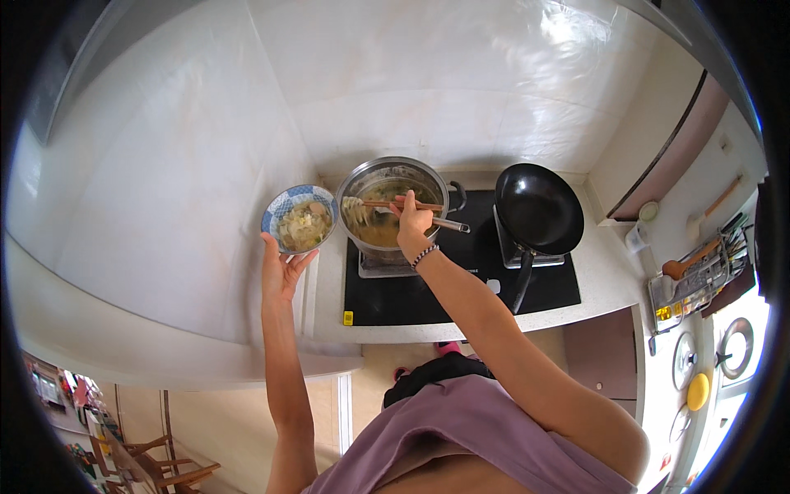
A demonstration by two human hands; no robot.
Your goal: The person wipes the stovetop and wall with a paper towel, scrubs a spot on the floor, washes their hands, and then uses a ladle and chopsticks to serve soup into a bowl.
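My left hand (284, 268) holds a blue-and-white patterned bowl (270, 221) from below, just left of the pot. In the bowl lie noodles (301, 225) with pieces of other food. Over the steel pot (395, 162) my right hand (415, 221) grips wooden chopsticks (386, 204). A clump of noodles (355, 211) hangs from their tips at the pot's left side. A metal utensil handle (453, 226) sticks out over the pot's right rim, under my right hand; whether I also touch it I cannot tell. Yellowish broth (379, 236) with green bits partly fills the pot.
Both pot and black wok (538, 207) stand on a black two-burner cooktop (395, 302). The wok's handle (523, 284) points toward me. Walls rise behind and left of the pale counter (608, 290). At right hangs a rack (697, 281) of utensils.
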